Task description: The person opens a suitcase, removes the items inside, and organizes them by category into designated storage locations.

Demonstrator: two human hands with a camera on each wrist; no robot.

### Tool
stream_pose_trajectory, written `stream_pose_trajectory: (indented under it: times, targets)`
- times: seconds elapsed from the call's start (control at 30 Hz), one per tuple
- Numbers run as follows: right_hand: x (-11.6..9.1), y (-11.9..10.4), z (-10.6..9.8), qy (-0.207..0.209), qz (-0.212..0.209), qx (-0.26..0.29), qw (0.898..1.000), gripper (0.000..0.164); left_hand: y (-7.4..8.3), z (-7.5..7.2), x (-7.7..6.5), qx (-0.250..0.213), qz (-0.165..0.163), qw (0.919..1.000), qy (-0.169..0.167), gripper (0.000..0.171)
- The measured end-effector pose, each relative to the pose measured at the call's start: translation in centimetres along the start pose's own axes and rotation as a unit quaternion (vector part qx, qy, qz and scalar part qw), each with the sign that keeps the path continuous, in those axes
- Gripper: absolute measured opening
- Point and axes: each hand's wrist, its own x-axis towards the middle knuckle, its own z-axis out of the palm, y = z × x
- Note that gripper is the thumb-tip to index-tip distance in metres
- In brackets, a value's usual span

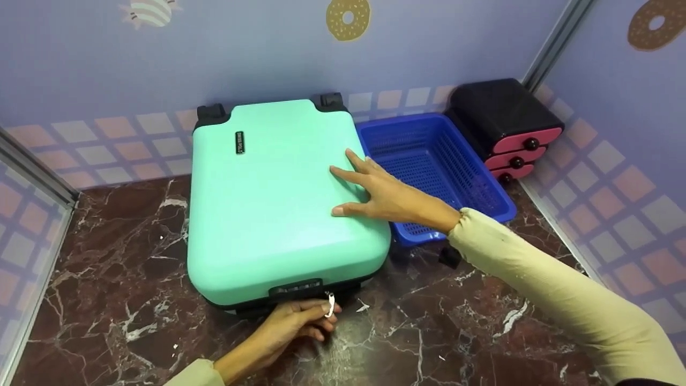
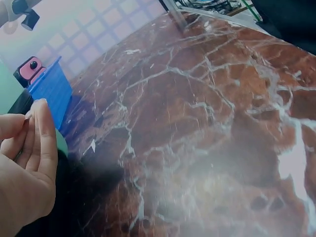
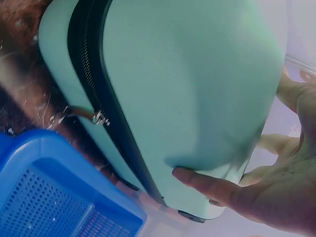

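Note:
A mint-green hard-shell suitcase (image 1: 268, 187) lies flat with its wheels toward the back wall. At its near side my left hand (image 1: 292, 327) pinches a small white zipper pull (image 1: 330, 305) between thumb and finger, just below the black lock panel (image 1: 296, 288). In the left wrist view that hand (image 2: 29, 158) has its thumb against the index finger. My right hand (image 1: 388, 193) rests with spread fingers on the suitcase's right edge. The right wrist view shows the zipper seam (image 3: 89, 54) along the side, with a slider and brown pull (image 3: 81, 113) hanging from it.
Right of the suitcase stands a blue perforated basket (image 1: 445, 161). Beyond it, in the corner, is a black drawer box (image 1: 506, 112) with pink fronts. A small black object (image 1: 449, 257) lies before the basket on the dark marbled surface (image 1: 134, 279). Patterned walls enclose the back and sides.

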Motion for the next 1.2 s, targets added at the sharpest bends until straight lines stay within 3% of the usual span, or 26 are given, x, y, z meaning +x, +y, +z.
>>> stream_pose_trajectory:
  times: [0.17, 0.4, 0.53, 0.6, 0.63, 0.73, 0.77, 0.8, 0.87, 0.93, 0.97, 1.0, 1.1, 1.2]
  targets:
    - [-0.2, 0.3, 0.5, 0.004, 0.003, 0.004, 1.0, 0.085, -0.3, -0.2, -0.6, 0.022, 0.026, 0.9994, -0.01, 0.036]
    - [-0.6, 0.7, 0.6, 0.014, 0.002, 0.015, 1.0, 0.084, -0.4, 2.2, -0.2, 0.08, 0.06, 0.992, 0.076, 0.03]
    - [-0.6, 0.8, 0.5, 0.012, 0.007, 0.019, 1.0, 0.084, -0.5, 2.8, 0.4, 0.114, 0.083, 0.9848, 0.102, 0.028]
    - [-0.6, 0.8, 0.5, 0.011, 0.007, 0.018, 1.0, 0.085, -0.6, 2.5, 0.4, 0.19, 0.122, 0.9697, 0.094, 0.029]
    - [-0.5, 0.9, 0.5, 0.01, 0.008, 0.019, 1.0, 0.085, -0.7, 2.1, 0.2, 0.236, 0.147, 0.9563, 0.09, 0.029]
    - [-0.5, 0.9, 0.5, 0.011, 0.009, 0.018, 1.0, 0.085, -0.8, 0.5, -0.5, 0.38, 0.236, 0.8896, 0.093, 0.024]
    - [-0.5, 0.9, 0.5, 0.011, 0.01, 0.017, 1.0, 0.085, -0.8, -0.2, -0.8, 0.399, 0.251, 0.8775, 0.089, 0.024]
    - [-0.4, 0.9, 0.5, 0.011, 0.01, 0.016, 1.0, 0.085, -0.8, -0.9, -1.1, 0.4, 0.251, 0.8777, 0.081, 0.023]
    - [-0.4, 0.9, 0.5, 0.011, 0.01, 0.015, 1.0, 0.085, -0.7, -2.1, -1.7, 0.379, 0.238, 0.8923, 0.062, 0.022]
    - [-0.3, 0.8, 0.5, 0.01, 0.008, 0.014, 1.0, 0.084, -0.5, -3.1, -2.2, 0.324, 0.197, 0.9247, 0.035, 0.024]
    - [-0.3, 0.9, 0.5, 0.011, 0.008, 0.014, 1.0, 0.084, -0.3, -3.5, -2.4, 0.299, 0.178, 0.9373, 0.024, 0.025]
    - [-0.3, 0.9, 0.6, 0.011, 0.007, 0.015, 1.0, 0.084, -0.2, -3.9, -2.5, 0.282, 0.165, 0.9449, 0.017, 0.025]
    - [-0.3, 0.9, 0.5, 0.014, 0.008, 0.02, 1.0, 0.084, 0.1, -4.3, -2.8, 0.258, 0.147, 0.955, 0.005, 0.025]
    - [-0.4, 0.8, 0.5, 0.015, 0.009, 0.025, 1.0, 0.084, 0.1, -4.8, -3.2, 0.245, 0.138, 0.9595, 0.01, 0.026]
